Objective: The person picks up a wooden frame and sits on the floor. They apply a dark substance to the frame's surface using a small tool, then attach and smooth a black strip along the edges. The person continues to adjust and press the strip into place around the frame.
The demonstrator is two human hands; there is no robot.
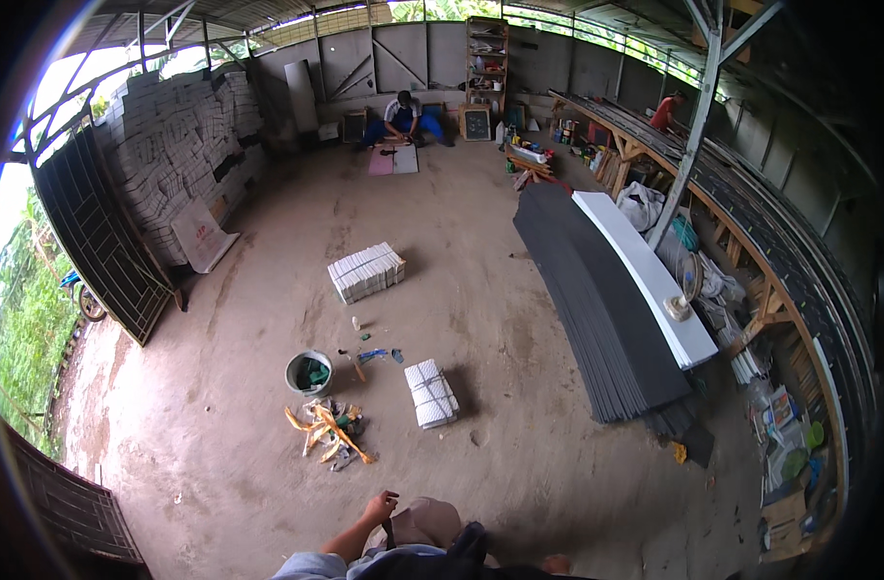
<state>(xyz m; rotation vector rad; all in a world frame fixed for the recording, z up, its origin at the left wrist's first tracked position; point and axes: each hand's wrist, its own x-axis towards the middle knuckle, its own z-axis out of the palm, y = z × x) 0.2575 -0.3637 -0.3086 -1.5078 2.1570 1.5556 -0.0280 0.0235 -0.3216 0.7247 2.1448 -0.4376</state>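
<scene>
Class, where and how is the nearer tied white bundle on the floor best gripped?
The white bundle is probably best gripped by its two long sides, coming from the camera's side: it lies flat, its length pointing away, leaving both flanks exposed.

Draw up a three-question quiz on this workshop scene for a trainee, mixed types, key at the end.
1. Multiple choice: On which side of the nearer white bundle does the bucket stand, as the head camera sees it?
A) left
B) right
C) on top of it

2. True or false: The long white stack lies along the right side of the long dark stack.

3. Short answer: What colour is the material inside the bucket?

Key: 1. A; 2. True; 3. Green.
</scene>
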